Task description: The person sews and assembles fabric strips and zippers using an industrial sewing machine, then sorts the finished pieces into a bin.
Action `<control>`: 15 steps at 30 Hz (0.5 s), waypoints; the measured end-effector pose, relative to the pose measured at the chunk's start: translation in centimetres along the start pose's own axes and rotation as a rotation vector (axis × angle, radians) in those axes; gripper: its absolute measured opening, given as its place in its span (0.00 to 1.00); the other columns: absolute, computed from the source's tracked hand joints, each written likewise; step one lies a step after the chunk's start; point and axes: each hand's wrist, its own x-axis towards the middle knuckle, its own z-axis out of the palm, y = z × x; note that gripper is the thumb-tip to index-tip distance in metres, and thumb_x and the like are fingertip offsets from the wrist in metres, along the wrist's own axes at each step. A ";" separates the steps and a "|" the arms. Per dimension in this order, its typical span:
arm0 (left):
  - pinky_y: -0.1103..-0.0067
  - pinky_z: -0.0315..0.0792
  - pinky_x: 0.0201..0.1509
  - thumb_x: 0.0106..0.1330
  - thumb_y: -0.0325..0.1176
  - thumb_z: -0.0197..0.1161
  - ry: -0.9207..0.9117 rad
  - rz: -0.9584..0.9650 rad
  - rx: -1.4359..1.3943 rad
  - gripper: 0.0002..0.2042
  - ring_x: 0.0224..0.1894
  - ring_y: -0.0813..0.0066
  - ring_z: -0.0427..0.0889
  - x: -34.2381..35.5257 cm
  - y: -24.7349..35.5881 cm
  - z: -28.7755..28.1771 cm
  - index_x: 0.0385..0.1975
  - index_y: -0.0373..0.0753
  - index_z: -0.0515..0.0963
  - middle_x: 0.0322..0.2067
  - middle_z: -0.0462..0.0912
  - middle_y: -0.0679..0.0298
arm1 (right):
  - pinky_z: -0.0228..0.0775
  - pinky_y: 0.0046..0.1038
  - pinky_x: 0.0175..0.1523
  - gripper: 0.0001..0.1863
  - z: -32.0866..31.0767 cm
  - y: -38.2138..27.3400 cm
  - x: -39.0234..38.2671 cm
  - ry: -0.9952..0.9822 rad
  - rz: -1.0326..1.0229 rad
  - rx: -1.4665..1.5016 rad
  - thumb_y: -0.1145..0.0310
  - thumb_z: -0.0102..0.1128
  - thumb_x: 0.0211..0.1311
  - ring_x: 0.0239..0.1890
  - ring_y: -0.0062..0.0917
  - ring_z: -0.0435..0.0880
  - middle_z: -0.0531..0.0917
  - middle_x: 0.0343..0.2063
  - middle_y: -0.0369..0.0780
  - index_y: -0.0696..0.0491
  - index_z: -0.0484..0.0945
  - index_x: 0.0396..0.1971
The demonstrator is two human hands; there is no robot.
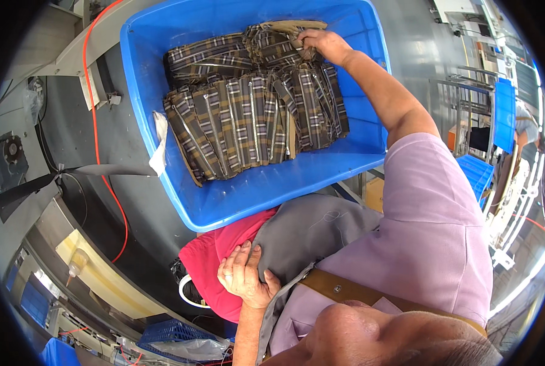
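A stack of brown plaid fabric pieces [254, 116] w/ zippers is seen inside a blue plastic bin [248, 189] at 12 o'clock; strips run approx. 11-to-5. The right hand [321, 44], arm stretched fwd, is pinched on the stack's top edge. The left hand [245, 274], at 6 o'clock, is laid flat, fingers loose, on grey cloth [315, 235] over red fabric [214, 259].

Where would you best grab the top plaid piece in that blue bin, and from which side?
Probably at its far end, where the right hand already pinches the plaid fabric pieces. The pieces lie flat and overlapping in the blue bin, so an exposed end at the pile's top edge lifts most easily. Coming from above suits best, since the bin's walls block a sideways approach. The left hand rests on grey cloth.
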 end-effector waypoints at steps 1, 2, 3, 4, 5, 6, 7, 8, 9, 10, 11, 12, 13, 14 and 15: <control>0.64 0.61 0.60 0.65 0.47 0.51 0.006 0.000 0.006 0.20 0.53 0.65 0.77 0.0 0.0 0.0 0.43 0.41 0.83 0.48 0.83 0.64 | 0.77 0.31 0.53 0.13 -0.3 0.8 -0.2 -0.003 0.003 -0.004 0.77 0.53 0.56 0.51 0.31 0.82 0.79 0.53 0.31 0.49 0.81 0.40; 0.64 0.61 0.60 0.65 0.47 0.51 0.012 -0.004 0.015 0.20 0.53 0.65 0.77 0.0 0.0 0.0 0.43 0.40 0.84 0.48 0.83 0.64 | 0.77 0.31 0.53 0.13 -0.5 1.5 -0.2 0.048 0.023 0.005 0.78 0.53 0.55 0.51 0.32 0.82 0.80 0.52 0.32 0.50 0.81 0.38; 0.64 0.61 0.60 0.65 0.47 0.51 0.012 -0.005 0.011 0.20 0.53 0.65 0.77 -0.1 -0.1 0.0 0.43 0.40 0.84 0.48 0.83 0.64 | 0.77 0.31 0.54 0.13 -0.8 2.3 -0.3 0.101 0.043 0.010 0.79 0.53 0.54 0.51 0.32 0.82 0.80 0.52 0.32 0.50 0.82 0.36; 0.64 0.61 0.60 0.65 0.47 0.51 0.016 -0.003 0.008 0.20 0.53 0.65 0.77 -0.1 -0.1 0.1 0.43 0.40 0.84 0.48 0.83 0.64 | 0.77 0.31 0.54 0.13 -1.1 2.9 -0.7 0.093 0.095 0.056 0.82 0.54 0.52 0.50 0.33 0.82 0.81 0.52 0.33 0.50 0.82 0.33; 0.64 0.61 0.61 0.65 0.47 0.50 0.020 -0.006 0.007 0.20 0.53 0.64 0.77 -0.2 -0.1 0.2 0.43 0.40 0.84 0.48 0.83 0.63 | 0.77 0.31 0.54 0.13 -1.3 3.2 -1.1 0.089 0.090 0.055 0.82 0.54 0.52 0.50 0.33 0.82 0.81 0.52 0.33 0.50 0.82 0.33; 0.64 0.61 0.61 0.65 0.47 0.50 0.023 -0.012 0.005 0.20 0.53 0.64 0.77 -0.2 -0.1 0.1 0.43 0.40 0.84 0.48 0.83 0.63 | 0.77 0.31 0.55 0.14 -1.5 3.5 -1.4 0.085 0.131 0.069 0.83 0.54 0.51 0.50 0.34 0.82 0.81 0.52 0.33 0.50 0.82 0.33; 0.64 0.61 0.60 0.65 0.47 0.50 0.022 -0.013 0.005 0.20 0.53 0.64 0.77 -0.2 -0.1 0.0 0.43 0.40 0.84 0.48 0.83 0.63 | 0.76 0.32 0.55 0.14 -1.6 3.7 -1.5 0.080 0.171 0.082 0.85 0.54 0.50 0.50 0.34 0.82 0.81 0.51 0.33 0.50 0.82 0.32; 0.64 0.61 0.60 0.65 0.47 0.50 0.020 -0.011 0.002 0.20 0.53 0.64 0.77 -0.3 -0.2 -0.1 0.43 0.40 0.84 0.48 0.83 0.63 | 0.76 0.32 0.55 0.16 -1.6 3.9 -1.6 0.064 0.207 0.117 0.86 0.55 0.48 0.50 0.34 0.82 0.81 0.51 0.34 0.50 0.83 0.32; 0.64 0.61 0.60 0.65 0.47 0.50 0.020 -0.014 -0.001 0.20 0.53 0.64 0.77 -0.4 -0.2 -0.1 0.43 0.40 0.84 0.48 0.83 0.63 | 0.76 0.32 0.55 0.16 -1.7 4.2 -1.6 0.060 0.205 0.115 0.86 0.55 0.48 0.50 0.34 0.82 0.81 0.51 0.34 0.50 0.83 0.32; 0.64 0.61 0.60 0.65 0.47 0.51 0.019 -0.011 -0.004 0.20 0.53 0.64 0.77 -0.3 -0.2 0.0 0.43 0.40 0.84 0.48 0.83 0.63 | 0.76 0.32 0.55 0.16 -1.9 4.6 -1.5 0.068 0.214 0.086 0.87 0.55 0.48 0.51 0.34 0.82 0.81 0.50 0.34 0.50 0.83 0.33; 0.64 0.61 0.60 0.65 0.47 0.51 0.019 -0.006 -0.006 0.20 0.53 0.64 0.78 -0.3 -0.3 0.0 0.43 0.40 0.84 0.48 0.83 0.63 | 0.76 0.32 0.55 0.17 -2.0 4.9 -1.4 0.076 0.222 0.056 0.87 0.56 0.48 0.51 0.34 0.82 0.81 0.50 0.34 0.49 0.84 0.33; 0.64 0.61 0.60 0.65 0.47 0.51 0.019 -0.007 -0.008 0.20 0.53 0.64 0.78 -0.3 -0.3 0.0 0.43 0.40 0.84 0.48 0.83 0.63 | 0.76 0.32 0.55 0.17 -1.9 5.1 -1.5 0.075 0.221 0.056 0.87 0.56 0.48 0.51 0.34 0.82 0.81 0.50 0.34 0.49 0.84 0.33; 0.64 0.61 0.60 0.65 0.47 0.51 0.012 -0.008 -0.007 0.20 0.53 0.64 0.78 -0.2 -0.4 -0.1 0.43 0.40 0.83 0.48 0.83 0.63 | 0.76 0.32 0.56 0.18 -1.8 5.2 -1.5 0.088 0.241 0.048 0.87 0.55 0.48 0.51 0.34 0.82 0.81 0.50 0.34 0.49 0.84 0.34; 0.64 0.61 0.60 0.64 0.47 0.51 0.006 -0.010 -0.003 0.20 0.53 0.64 0.78 -0.2 -0.4 -0.2 0.43 0.40 0.83 0.48 0.83 0.63 | 0.76 0.31 0.56 0.18 -1.7 5.1 -1.4 0.102 0.260 0.044 0.88 0.55 0.48 0.51 0.34 0.82 0.81 0.50 0.34 0.49 0.84 0.34; 0.64 0.61 0.60 0.64 0.47 0.51 0.005 -0.013 -0.002 0.20 0.53 0.64 0.78 -0.3 -0.4 -0.2 0.43 0.40 0.83 0.48 0.83 0.63 | 0.76 0.31 0.56 0.18 -1.6 4.9 -1.4 0.101 0.258 0.046 0.88 0.55 0.48 0.51 0.34 0.82 0.81 0.50 0.34 0.49 0.84 0.34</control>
